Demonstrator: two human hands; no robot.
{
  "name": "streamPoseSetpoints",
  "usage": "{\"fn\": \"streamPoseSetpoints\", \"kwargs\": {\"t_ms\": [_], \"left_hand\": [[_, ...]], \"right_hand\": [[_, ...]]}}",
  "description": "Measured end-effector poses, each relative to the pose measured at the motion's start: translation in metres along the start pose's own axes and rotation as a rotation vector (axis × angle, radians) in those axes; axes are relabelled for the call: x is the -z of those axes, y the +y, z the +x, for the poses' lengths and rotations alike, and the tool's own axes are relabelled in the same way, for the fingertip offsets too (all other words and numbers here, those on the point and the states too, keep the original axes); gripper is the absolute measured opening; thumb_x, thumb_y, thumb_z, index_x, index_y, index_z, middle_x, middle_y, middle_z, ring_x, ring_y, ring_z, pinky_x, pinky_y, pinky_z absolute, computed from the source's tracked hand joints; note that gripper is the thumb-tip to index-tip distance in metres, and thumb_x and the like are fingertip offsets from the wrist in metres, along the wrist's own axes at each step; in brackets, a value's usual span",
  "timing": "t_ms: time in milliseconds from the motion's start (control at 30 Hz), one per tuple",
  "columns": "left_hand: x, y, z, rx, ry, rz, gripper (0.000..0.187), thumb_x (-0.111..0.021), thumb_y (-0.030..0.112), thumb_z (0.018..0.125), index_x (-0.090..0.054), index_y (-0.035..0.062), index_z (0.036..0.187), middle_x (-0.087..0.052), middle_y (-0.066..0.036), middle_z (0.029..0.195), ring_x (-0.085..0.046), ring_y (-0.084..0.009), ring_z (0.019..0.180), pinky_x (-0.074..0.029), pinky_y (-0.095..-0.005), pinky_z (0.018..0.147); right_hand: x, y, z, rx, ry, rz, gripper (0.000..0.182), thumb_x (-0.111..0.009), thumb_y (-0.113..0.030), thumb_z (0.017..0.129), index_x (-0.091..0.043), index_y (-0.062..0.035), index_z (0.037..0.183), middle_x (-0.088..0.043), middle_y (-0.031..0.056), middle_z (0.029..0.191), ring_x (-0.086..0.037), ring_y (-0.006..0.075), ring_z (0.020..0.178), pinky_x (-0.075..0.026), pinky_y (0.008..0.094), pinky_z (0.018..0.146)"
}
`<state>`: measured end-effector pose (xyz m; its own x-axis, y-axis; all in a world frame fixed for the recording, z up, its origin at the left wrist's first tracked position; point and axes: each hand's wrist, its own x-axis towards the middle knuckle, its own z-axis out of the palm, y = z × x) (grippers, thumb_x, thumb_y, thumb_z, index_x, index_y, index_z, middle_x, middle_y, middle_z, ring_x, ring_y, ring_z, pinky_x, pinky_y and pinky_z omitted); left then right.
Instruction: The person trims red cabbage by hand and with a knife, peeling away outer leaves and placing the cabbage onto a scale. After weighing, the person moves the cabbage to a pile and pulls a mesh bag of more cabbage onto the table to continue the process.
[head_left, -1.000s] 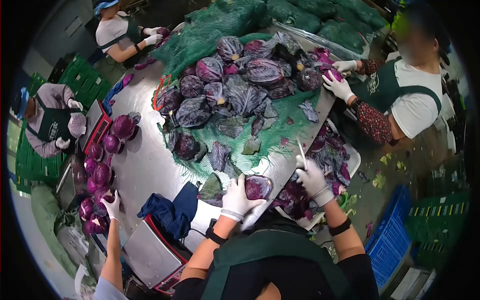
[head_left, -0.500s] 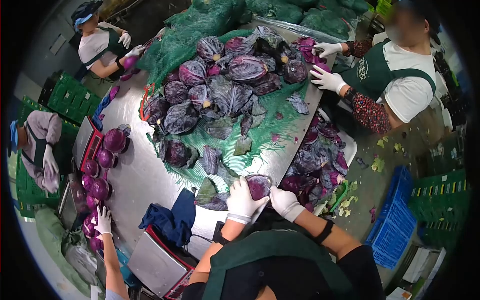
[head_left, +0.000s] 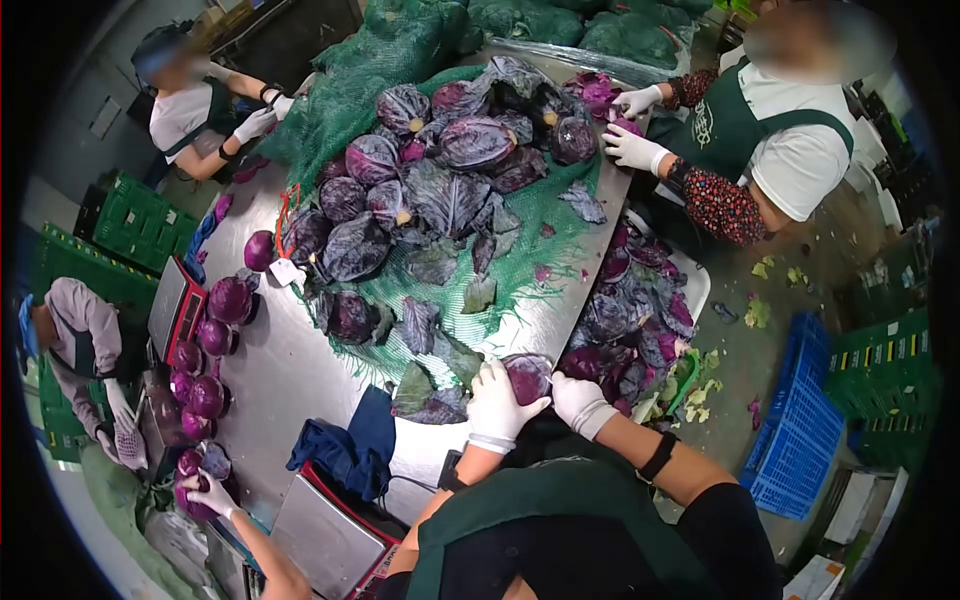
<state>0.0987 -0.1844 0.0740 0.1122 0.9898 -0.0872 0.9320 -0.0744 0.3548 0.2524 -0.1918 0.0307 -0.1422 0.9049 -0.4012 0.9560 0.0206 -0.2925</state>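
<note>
A red cabbage (head_left: pixel 529 381) rests at the near edge of the metal table, in front of my body. My white-gloved left hand (head_left: pixel 503 402) is wrapped round its left side, with the thumb across the near side. At the cabbage's right side, my gloved right hand (head_left: pixel 581 402) has its fingers closed; what they pinch is too small to make out. Loose dark outer leaves (head_left: pixel 437 395) lie just left of my left hand. Beyond them, a heap of untrimmed red cabbages (head_left: pixel 447 200) covers a green net (head_left: pixel 520 265).
Peeled cabbages (head_left: pixel 214 337) line the table's left side by a red-framed scale (head_left: pixel 177 307). A nearer scale (head_left: pixel 325 540) and dark blue cloth (head_left: pixel 350 440) sit left of me. A bin of leaves (head_left: pixel 697 290) stands right. Co-workers' gloved hands (head_left: pixel 635 150) work around the table.
The view has shifted slightly. My hands stay at the same cabbage. A co-worker's hand at lower left now holds a cabbage, and another cabbage has appeared at the table's far left.
</note>
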Motion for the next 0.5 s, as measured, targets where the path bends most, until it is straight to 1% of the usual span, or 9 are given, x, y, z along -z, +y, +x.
{"fn": "streamPoseSetpoints", "kwargs": {"t_ms": [100,167,200,233,300,333,367,433,500], "left_hand": [[0.005,0.013,0.000,0.036,-0.100,-0.006,0.107,-0.077,0.056,0.054,-0.032,-0.0054,0.129,-0.046,-0.021,0.120,-0.049,-0.0349,0.104,-0.049,-0.0432,0.080],[0.000,0.004,-0.005,0.013,-0.023,-0.010,0.107,-0.076,0.057,0.055,-0.032,-0.0048,0.130,-0.045,-0.021,0.122,-0.048,-0.0357,0.107,-0.048,-0.0437,0.082],[0.000,-0.003,-0.010,-0.033,0.036,-0.021,0.104,-0.079,0.051,0.055,-0.031,-0.0041,0.130,-0.045,-0.022,0.120,-0.047,-0.0360,0.109,-0.045,-0.0420,0.089],[-0.004,-0.019,-0.017,-0.034,0.029,-0.008,0.104,-0.079,0.051,0.055,-0.031,-0.0041,0.130,-0.045,-0.022,0.120,-0.047,-0.0360,0.109,-0.045,-0.0420,0.089],[-0.025,-0.058,-0.024,-0.149,0.170,-0.506,0.101,-0.084,0.041,0.055,-0.032,-0.0033,0.130,-0.045,-0.022,0.119,-0.047,-0.0341,0.112,-0.041,-0.0396,0.094],[-0.034,-0.066,-0.029,-0.095,0.194,-0.764,0.101,-0.086,0.030,0.053,-0.031,-0.0035,0.130,-0.044,-0.022,0.120,-0.047,-0.0336,0.112,-0.037,-0.0381,0.098],[-0.045,-0.072,-0.034,-0.062,0.237,-0.889,0.106,-0.087,0.031,0.053,-0.027,-0.0030,0.134,-0.041,-0.020,0.122,-0.045,-0.0317,0.114,-0.036,-0.0388,0.099],[-0.041,-0.068,-0.036,-0.069,0.263,-0.922,0.110,-0.087,0.030,0.053,-0.024,-0.0025,0.137,-0.038,-0.019,0.125,-0.042,-0.0311,0.117,-0.034,-0.0394,0.101],[-0.019,-0.068,-0.034,-0.135,0.195,-0.739,0.107,-0.085,0.028,0.055,-0.024,0.0001,0.139,-0.035,-0.021,0.128,-0.040,-0.0344,0.119,-0.033,-0.0390,0.102]], "right_hand": [[-0.048,0.022,0.014,0.058,0.256,-0.011,0.014,-0.050,-0.015,0.081,-0.056,-0.0049,0.089,-0.063,0.0130,0.069,-0.065,0.0279,0.060,-0.053,0.0391,0.052],[-0.055,0.023,0.023,0.078,0.287,-0.095,0.014,-0.050,-0.015,0.080,-0.057,-0.0054,0.088,-0.063,0.0133,0.069,-0.065,0.0283,0.058,-0.052,0.0400,0.052],[-0.040,0.021,0.017,0.100,0.218,-0.055,0.015,-0.049,-0.015,0.081,-0.055,-0.0052,0.090,-0.064,0.0142,0.070,-0.065,0.0278,0.058,-0.052,0.0411,0.051],[-0.030,0.024,0.015,0.108,0.110,0.104,0.026,-0.050,-0.021,0.085,-0.053,-0.0008,0.102,-0.064,0.0136,0.071,-0.063,0.0284,0.055,-0.051,0.0420,0.050],[-0.015,0.022,0.005,0.014,-0.092,0.612,0.041,-0.052,-0.028,0.089,-0.047,0.0027,0.116,-0.064,0.0129,0.072,-0.061,0.0264,0.050,-0.050,0.0390,0.047],[-0.015,0.015,0.000,-0.128,-0.221,1.028,0.052,-0.054,-0.033,0.089,-0.041,0.0006,0.126,-0.062,0.0124,0.074,-0.057,0.0222,0.045,-0.049,0.0335,0.044],[-0.015,0.009,-0.001,-0.087,-0.236,1.196,0.048,-0.054,-0.030,0.089,-0.040,-0.0038,0.128,-0.060,0.0114,0.075,-0.055,0.0174,0.043,-0.047,0.0296,0.041],[-0.007,-0.012,-0.004,-0.027,-0.213,1.377,0.045,-0.054,-0.030,0.090,-0.043,-0.0059,0.126,-0.059,0.0079,0.071,-0.053,0.0147,0.042,-0.046,0.0284,0.040],[0.009,-0.023,-0.009,0.005,-0.141,1.239,0.036,-0.052,-0.027,0.091,-0.047,-0.0062,0.120,-0.056,0.0039,0.067,-0.051,0.0122,0.041,-0.044,0.0263,0.039]]}}
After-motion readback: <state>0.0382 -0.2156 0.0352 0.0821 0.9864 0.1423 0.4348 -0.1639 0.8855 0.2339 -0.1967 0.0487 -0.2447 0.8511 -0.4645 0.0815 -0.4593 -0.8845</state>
